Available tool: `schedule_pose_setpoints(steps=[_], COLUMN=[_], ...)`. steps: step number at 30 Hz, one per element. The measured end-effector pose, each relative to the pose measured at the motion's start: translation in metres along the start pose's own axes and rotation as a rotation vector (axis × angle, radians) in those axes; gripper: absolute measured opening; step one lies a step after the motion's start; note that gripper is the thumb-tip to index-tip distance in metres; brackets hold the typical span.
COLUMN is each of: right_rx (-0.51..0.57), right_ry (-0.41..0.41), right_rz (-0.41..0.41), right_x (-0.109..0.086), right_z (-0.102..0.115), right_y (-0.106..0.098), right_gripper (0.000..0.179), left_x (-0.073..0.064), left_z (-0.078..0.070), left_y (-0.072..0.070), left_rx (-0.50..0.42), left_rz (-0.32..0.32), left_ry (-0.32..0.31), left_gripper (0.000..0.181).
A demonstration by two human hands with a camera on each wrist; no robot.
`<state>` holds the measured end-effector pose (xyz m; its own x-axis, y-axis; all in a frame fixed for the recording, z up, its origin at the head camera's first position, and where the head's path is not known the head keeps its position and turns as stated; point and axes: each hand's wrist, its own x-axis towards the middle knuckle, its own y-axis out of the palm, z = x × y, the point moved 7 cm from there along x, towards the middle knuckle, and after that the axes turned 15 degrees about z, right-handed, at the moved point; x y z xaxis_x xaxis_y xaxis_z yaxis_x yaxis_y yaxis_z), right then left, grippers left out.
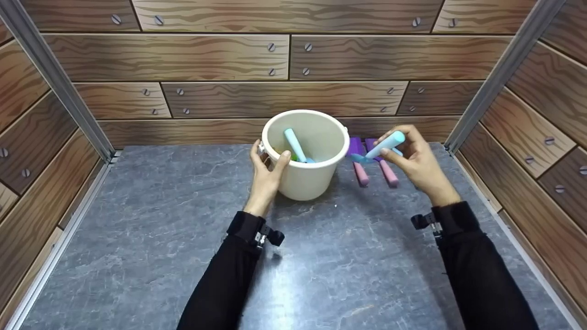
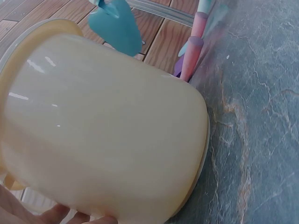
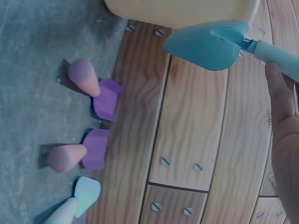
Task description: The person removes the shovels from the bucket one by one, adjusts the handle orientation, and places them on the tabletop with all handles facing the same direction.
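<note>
A cream bucket point(image 1: 308, 183) stands upright at the back of the grey floor. My left hand point(image 1: 267, 176) grips its left side, thumb over the rim, and the fingertips point(image 2: 56, 212) show against the wall in the left wrist view. Inside leans a light blue handle point(image 1: 294, 144), with a bit of green beside it. My right hand point(image 1: 419, 160) pinches the handle of a blue toy trowel point(image 3: 210, 44) to the right of the bucket, above the floor. Its blade points toward the bucket.
Two purple toy shovels with pink handles point(image 1: 361, 174) point(image 1: 389, 173) lie right of the bucket by the back wall. Beside them lies another light blue trowel point(image 3: 87, 193). Wood-patterned panels point(image 1: 220, 57) enclose the back and sides, with metal posts point(image 1: 59, 78) at the corners.
</note>
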<state>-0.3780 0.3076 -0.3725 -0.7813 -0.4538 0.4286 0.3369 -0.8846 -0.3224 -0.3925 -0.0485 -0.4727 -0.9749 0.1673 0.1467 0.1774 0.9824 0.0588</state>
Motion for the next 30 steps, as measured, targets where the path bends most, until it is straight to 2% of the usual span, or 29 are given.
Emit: schedule_pose_setpoints(steps=[12,20,30], right_rx=[-0.111,-0.061,-0.129], right_ry=[0.029,0.079,0.072], right_rz=[0.053,0.075,0.125], right_x=[-0.006,-0.009,-0.009], right_z=[-0.028,-0.042,-0.053], right_y=[0.016,0.025,0.03], right_gripper=[0.039,0.038,0.038], left_x=[0.001,0.0,0.0], left_z=[0.001,0.001,0.001], left_y=[-0.001,-0.001,-0.001], left_rx=[0.03,0.031,0.028], left_rz=[-0.002,-0.001,-0.002], left_ry=[-0.014,-0.016,-0.018], left_gripper=[0.113,0.111,0.11])
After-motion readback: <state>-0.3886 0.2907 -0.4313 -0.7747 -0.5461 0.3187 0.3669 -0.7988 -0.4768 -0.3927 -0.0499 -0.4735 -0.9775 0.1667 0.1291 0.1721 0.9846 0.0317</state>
